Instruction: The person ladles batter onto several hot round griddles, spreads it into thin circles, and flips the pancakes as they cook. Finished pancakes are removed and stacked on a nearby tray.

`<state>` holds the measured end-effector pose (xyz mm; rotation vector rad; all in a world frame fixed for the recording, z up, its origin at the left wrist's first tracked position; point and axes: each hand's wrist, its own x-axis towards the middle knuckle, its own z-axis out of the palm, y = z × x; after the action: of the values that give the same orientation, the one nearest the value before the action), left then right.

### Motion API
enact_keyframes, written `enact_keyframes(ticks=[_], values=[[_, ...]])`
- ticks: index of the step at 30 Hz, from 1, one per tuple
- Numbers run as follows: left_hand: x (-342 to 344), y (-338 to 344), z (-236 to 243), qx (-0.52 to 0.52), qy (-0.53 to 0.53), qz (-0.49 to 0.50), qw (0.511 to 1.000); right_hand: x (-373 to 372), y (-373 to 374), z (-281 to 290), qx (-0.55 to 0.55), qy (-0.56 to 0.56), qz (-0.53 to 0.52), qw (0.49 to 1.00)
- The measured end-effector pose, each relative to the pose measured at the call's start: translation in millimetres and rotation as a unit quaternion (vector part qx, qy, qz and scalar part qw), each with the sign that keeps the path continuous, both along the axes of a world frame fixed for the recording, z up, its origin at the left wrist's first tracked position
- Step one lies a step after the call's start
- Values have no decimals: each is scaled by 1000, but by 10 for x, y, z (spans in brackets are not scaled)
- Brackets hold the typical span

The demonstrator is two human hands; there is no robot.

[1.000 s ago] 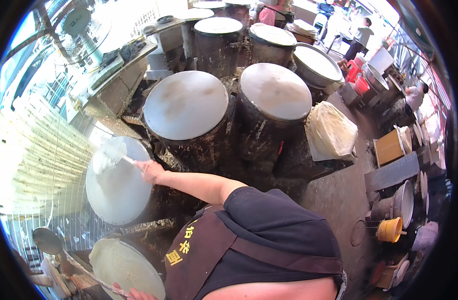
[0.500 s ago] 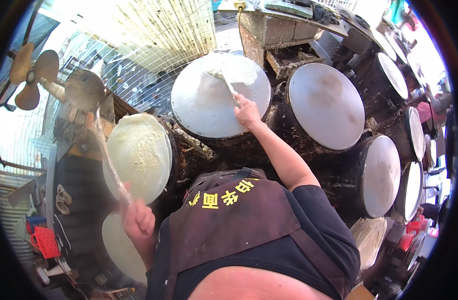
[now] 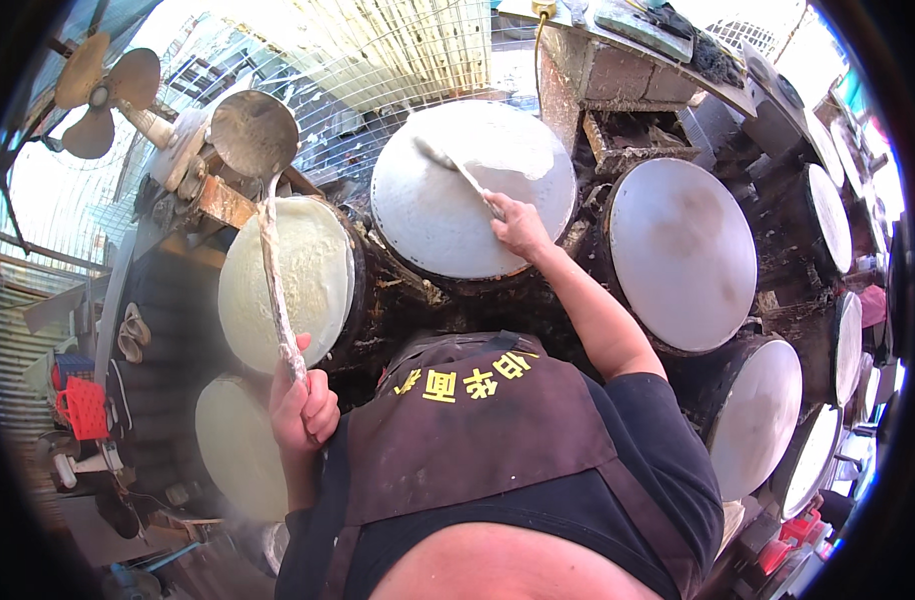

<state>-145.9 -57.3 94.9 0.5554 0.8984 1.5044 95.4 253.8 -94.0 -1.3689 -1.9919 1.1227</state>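
Note:
My left hand (image 3: 303, 405) is closed round the long batter-coated handle of a metal ladle (image 3: 254, 130), whose round bowl is raised above the upper edge of a griddle coated in pale batter (image 3: 278, 270). My right hand (image 3: 518, 225) grips a light-handled spreader (image 3: 433, 152), its head on the large centre griddle (image 3: 428, 220), which shows a whitish patch at its upper right. The spreader's head is too blurred to make out fully. A bare round griddle (image 3: 683, 255) stands right of my right forearm, and another batter-coated one (image 3: 238, 440) lies beside my left wrist.
More drum-top griddles (image 3: 753, 415) crowd the right side. A metal fan (image 3: 100, 95) is at upper left, with a red plastic basket (image 3: 81, 405) below it. Behind the centre griddle are wire mesh (image 3: 343, 135) and a cluttered grimy ledge (image 3: 638, 35).
The view has swung left toward the ladle and fan. My left hand has lifted the ladle from low at the left, and the spreader has moved across the centre griddle.

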Motion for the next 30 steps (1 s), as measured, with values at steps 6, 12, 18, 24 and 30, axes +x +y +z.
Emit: enact_keyframes(ticks=[6,12,18,24,30], values=[[45,-123,66,0,14,36,999,521,491,91,-8,-18,-90,996],[110,-189,141,-8,46,60,997,281,253,225,-42,-13,86,995],[148,-246,215,-17,45,83,995,636,812,77,-1,-17,-27,999],[264,-273,245,-27,81,94,992,477,580,374,-102,-12,153,983],[368,-240,308,-26,73,111,991,550,1080,157,21,-18,66,997]])
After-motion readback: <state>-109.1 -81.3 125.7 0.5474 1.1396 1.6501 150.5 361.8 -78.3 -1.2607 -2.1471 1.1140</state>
